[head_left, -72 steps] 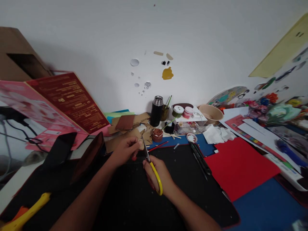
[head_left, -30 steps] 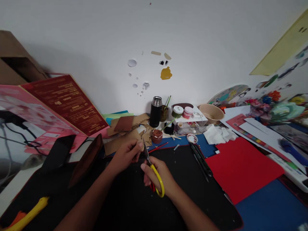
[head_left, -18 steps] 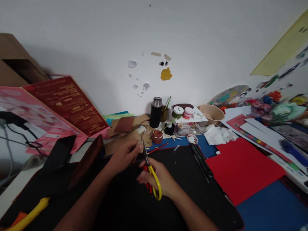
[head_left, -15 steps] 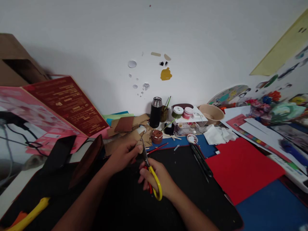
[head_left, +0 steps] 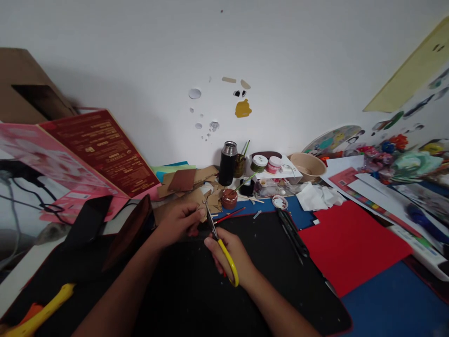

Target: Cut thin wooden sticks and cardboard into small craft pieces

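Observation:
My right hand (head_left: 235,250) grips a pair of scissors (head_left: 229,263) with a yellow handle loop; a bit of red shows beneath the fingers. Its metal blades point up and away, toward the fingertips of my left hand (head_left: 180,220). Between the thumb and fingers of that closed left hand is a small brown piece of cardboard (head_left: 204,216), mostly covered by the fingers. The blades lie right beside this piece; whether they are cutting into it I cannot tell. Both hands hover above the black mat (head_left: 189,290).
Behind my hands lie cardboard scraps (head_left: 185,180), a brown paint jar (head_left: 229,198) and a black flask (head_left: 227,164). A black utility knife (head_left: 293,231) and red sheet (head_left: 358,243) are to the right. At left stand a red-pink folder (head_left: 101,154) and a dark phone (head_left: 89,220).
The scissors' handle has swung slightly, and my right fingers have drawn in closer around it. My left hand keeps its pinch on the cardboard. The view has shifted a little.

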The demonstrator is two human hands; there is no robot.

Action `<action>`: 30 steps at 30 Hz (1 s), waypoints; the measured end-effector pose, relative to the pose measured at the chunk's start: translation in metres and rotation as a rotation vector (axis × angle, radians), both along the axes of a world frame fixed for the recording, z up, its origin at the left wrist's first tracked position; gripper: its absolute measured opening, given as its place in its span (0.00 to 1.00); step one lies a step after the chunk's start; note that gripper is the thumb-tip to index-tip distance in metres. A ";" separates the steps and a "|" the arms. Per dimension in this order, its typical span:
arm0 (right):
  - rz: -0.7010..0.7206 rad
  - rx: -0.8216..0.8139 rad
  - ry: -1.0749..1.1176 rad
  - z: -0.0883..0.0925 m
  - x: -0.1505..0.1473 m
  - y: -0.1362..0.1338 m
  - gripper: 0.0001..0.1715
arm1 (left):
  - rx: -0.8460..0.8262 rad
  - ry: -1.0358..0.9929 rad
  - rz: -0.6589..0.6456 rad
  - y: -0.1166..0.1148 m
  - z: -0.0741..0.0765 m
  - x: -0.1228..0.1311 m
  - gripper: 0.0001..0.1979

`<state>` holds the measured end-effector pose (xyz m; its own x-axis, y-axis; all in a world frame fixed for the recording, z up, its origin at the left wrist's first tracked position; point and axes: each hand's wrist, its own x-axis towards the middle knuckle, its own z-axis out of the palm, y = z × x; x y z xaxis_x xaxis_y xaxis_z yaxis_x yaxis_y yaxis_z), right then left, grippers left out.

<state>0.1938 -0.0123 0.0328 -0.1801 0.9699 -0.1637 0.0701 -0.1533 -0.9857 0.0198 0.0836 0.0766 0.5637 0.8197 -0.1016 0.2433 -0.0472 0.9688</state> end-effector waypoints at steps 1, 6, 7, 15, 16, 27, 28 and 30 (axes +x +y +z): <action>0.007 0.003 -0.004 0.000 0.000 0.000 0.26 | 0.005 0.005 0.003 0.000 0.001 0.000 0.27; 0.042 -0.007 0.004 -0.005 0.003 0.001 0.25 | -0.020 -0.010 0.002 0.002 0.001 -0.003 0.27; 0.046 -0.006 0.006 -0.006 0.003 0.001 0.25 | -0.031 -0.009 0.004 0.003 0.001 -0.003 0.27; 0.060 -0.011 0.006 -0.007 0.003 0.002 0.24 | 0.005 0.077 0.030 0.004 0.005 -0.005 0.27; 0.058 -0.009 0.005 -0.007 0.003 0.002 0.23 | 0.011 0.082 0.030 0.004 0.005 -0.006 0.27; 0.034 -0.054 0.000 -0.011 0.000 0.001 0.19 | -0.020 0.102 0.025 0.005 0.004 -0.009 0.26; 0.031 -0.051 -0.001 -0.013 0.000 0.001 0.19 | -0.018 0.103 0.024 0.005 0.004 -0.009 0.26; 0.026 -0.040 -0.008 -0.015 0.000 0.001 0.19 | -0.013 0.106 0.022 0.004 0.004 -0.009 0.26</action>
<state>0.1938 -0.0114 0.0179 -0.2040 0.9574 -0.2042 0.0824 -0.1910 -0.9781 0.0108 0.0881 0.0805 0.5310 0.8300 -0.1705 0.3453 -0.0282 0.9381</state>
